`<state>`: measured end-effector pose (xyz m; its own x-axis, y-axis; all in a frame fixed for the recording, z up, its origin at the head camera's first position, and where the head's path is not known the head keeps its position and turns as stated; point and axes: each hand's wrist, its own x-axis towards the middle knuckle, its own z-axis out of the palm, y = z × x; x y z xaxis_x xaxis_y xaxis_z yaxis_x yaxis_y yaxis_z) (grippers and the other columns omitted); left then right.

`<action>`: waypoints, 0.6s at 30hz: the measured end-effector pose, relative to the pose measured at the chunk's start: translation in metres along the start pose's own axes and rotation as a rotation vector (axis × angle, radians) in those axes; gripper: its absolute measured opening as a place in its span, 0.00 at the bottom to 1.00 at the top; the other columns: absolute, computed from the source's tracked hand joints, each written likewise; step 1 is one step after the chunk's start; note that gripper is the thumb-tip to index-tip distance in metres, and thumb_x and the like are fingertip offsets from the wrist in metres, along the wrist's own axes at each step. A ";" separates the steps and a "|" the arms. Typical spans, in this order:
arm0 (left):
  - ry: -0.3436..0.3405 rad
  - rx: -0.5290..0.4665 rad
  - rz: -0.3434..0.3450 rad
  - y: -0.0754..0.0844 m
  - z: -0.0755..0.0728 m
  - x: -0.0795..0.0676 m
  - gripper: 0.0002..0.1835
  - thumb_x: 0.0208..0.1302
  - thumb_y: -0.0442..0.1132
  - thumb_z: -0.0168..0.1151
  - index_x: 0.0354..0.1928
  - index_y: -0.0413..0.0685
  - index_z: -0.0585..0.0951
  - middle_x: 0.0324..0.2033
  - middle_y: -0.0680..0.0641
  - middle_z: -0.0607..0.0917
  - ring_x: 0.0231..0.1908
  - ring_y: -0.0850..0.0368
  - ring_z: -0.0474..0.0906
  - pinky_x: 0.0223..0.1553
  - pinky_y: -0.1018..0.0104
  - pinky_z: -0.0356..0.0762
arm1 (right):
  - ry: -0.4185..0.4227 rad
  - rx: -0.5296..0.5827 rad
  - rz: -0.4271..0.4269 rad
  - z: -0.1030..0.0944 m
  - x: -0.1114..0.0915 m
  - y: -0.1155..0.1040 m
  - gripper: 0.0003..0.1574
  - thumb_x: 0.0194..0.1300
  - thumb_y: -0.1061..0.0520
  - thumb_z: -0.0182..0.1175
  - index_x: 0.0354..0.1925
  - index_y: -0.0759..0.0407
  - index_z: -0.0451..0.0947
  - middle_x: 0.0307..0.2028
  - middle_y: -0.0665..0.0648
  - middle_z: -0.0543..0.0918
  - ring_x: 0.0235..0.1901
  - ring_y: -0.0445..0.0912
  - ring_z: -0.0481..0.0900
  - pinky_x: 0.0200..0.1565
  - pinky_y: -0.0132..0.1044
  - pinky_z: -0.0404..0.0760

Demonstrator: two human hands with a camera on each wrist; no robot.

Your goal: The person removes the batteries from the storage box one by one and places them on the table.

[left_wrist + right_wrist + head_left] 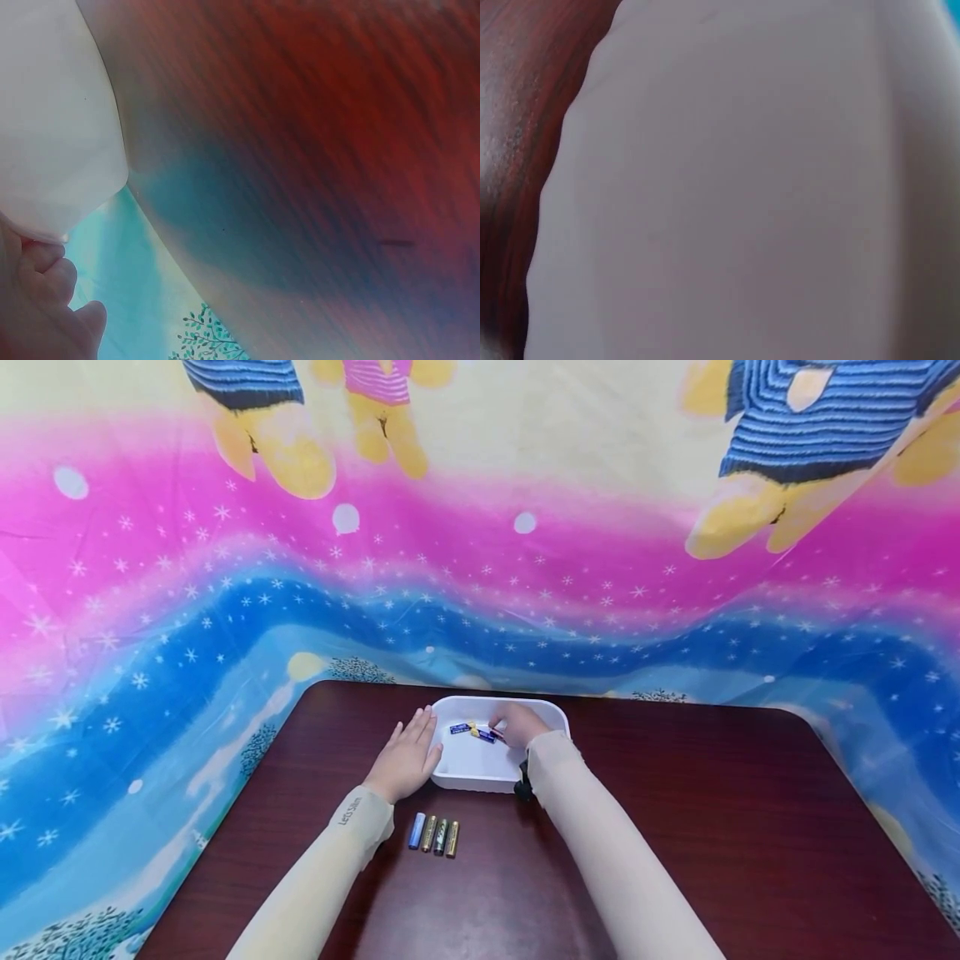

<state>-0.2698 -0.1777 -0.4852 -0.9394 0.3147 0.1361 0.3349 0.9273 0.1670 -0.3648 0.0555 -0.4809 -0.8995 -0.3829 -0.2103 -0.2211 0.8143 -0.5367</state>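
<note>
A white tray [480, 782] stands on the dark wooden table, and blue-and-yellow batteries [461, 728] lie on its floor. My left hand [405, 758] rests against the tray's left side with fingers extended. In the left wrist view, fingertips [56, 281] show at the edge of the tray [60, 112]. Reaching over the near rim, my right hand [521, 725] is inside the tray, its fingers curled down and pinching a small dark battery [496, 733], mostly hidden. The right wrist view is filled by the tray's pale wall [720, 180].
Several batteries [435, 835], one blue and others gold and dark, lie side by side in a row in front of the tray. A patterned cloth [480, 560] hangs behind the table [712, 810]. A black strap piece [523, 782] sits under the right wrist.
</note>
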 end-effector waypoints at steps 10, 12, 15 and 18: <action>0.011 -0.018 0.001 0.001 -0.001 0.001 0.32 0.73 0.52 0.38 0.72 0.40 0.53 0.72 0.45 0.50 0.72 0.52 0.41 0.69 0.49 0.44 | 0.005 -0.046 0.024 -0.002 -0.007 -0.006 0.25 0.53 0.72 0.57 0.46 0.52 0.82 0.52 0.54 0.78 0.47 0.46 0.73 0.51 0.39 0.71; 0.008 -0.014 -0.002 0.001 0.000 0.001 0.32 0.73 0.52 0.37 0.72 0.41 0.52 0.72 0.45 0.50 0.72 0.52 0.41 0.69 0.49 0.45 | -0.008 -0.048 0.028 -0.004 -0.009 -0.008 0.27 0.51 0.73 0.59 0.47 0.53 0.82 0.53 0.55 0.78 0.46 0.47 0.72 0.48 0.38 0.71; 0.005 -0.019 -0.005 0.000 0.000 0.000 0.33 0.73 0.53 0.36 0.72 0.41 0.52 0.72 0.45 0.50 0.72 0.52 0.41 0.69 0.50 0.43 | -0.032 -0.050 0.037 -0.007 -0.012 -0.011 0.29 0.48 0.74 0.62 0.49 0.54 0.81 0.54 0.56 0.77 0.44 0.48 0.72 0.45 0.39 0.71; 0.009 -0.020 -0.003 0.000 0.000 0.000 0.33 0.73 0.53 0.36 0.72 0.41 0.52 0.72 0.44 0.50 0.71 0.52 0.41 0.69 0.50 0.43 | -0.052 -0.042 0.052 -0.008 -0.012 -0.011 0.30 0.47 0.72 0.66 0.49 0.53 0.80 0.52 0.55 0.77 0.41 0.48 0.72 0.41 0.38 0.73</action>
<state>-0.2695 -0.1774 -0.4851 -0.9399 0.3097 0.1439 0.3331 0.9243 0.1865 -0.3547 0.0549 -0.4663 -0.8894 -0.3613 -0.2799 -0.1914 0.8506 -0.4897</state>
